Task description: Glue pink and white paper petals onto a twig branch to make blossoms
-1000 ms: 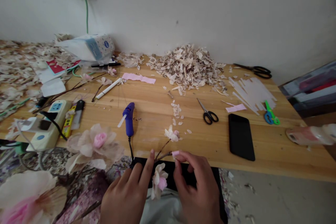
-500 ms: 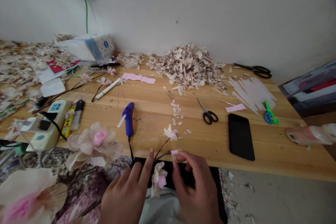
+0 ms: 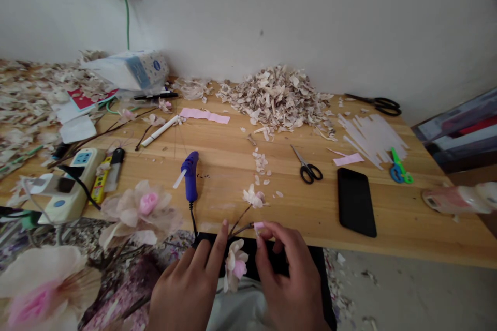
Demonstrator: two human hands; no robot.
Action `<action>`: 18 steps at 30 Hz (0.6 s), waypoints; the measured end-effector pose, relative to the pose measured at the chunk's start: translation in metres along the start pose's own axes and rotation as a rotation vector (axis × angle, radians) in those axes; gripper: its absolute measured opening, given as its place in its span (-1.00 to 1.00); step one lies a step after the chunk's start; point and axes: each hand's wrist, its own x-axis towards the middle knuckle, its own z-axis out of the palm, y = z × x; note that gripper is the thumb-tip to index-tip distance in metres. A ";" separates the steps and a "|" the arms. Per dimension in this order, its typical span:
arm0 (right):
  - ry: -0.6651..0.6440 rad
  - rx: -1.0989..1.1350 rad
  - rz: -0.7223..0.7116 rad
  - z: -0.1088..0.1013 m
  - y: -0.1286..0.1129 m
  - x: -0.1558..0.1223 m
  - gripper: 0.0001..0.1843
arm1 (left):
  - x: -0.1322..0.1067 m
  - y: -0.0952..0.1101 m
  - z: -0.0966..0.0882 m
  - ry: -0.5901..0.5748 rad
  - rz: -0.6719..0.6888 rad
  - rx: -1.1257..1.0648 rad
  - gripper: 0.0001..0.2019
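My left hand point(image 3: 190, 284) grips a thin brown twig point(image 3: 237, 228) at the table's near edge, forefinger stretched along it. A white and pink paper flower point(image 3: 234, 265) hangs from the twig between my hands, and a second small flower point(image 3: 253, 197) tops another branch lying on the wood. My right hand point(image 3: 289, 279) pinches a small pink paper piece point(image 3: 258, 225) at a branch tip. A blue glue gun point(image 3: 190, 176) with a white stick lies just beyond my left hand.
The wooden table point(image 3: 233, 165) carries a heap of pale petals point(image 3: 277, 95), black scissors point(image 3: 308, 168), a black phone point(image 3: 356, 200), green and blue scissors point(image 3: 399, 169), another pair of black scissors point(image 3: 378, 103), a power strip point(image 3: 72, 183), pink paper strips point(image 3: 205, 114) and a tissue pack point(image 3: 130, 68). Large paper flowers point(image 3: 137, 212) stand at the lower left.
Almost nothing differs. My right fingers have shifted slightly on the pink piece at the branch tip, and the hanging flower has swayed a little.
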 end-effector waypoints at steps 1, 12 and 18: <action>-0.003 0.001 -0.002 0.000 0.000 0.000 -0.75 | 0.000 0.000 0.000 -0.001 -0.004 -0.001 -0.17; -0.011 0.022 0.068 0.001 0.001 -0.003 -0.76 | -0.001 0.000 0.001 -0.028 -0.016 -0.025 -0.12; -0.025 0.041 0.136 0.002 0.004 -0.005 -0.78 | -0.001 0.001 -0.001 0.001 0.005 -0.008 -0.16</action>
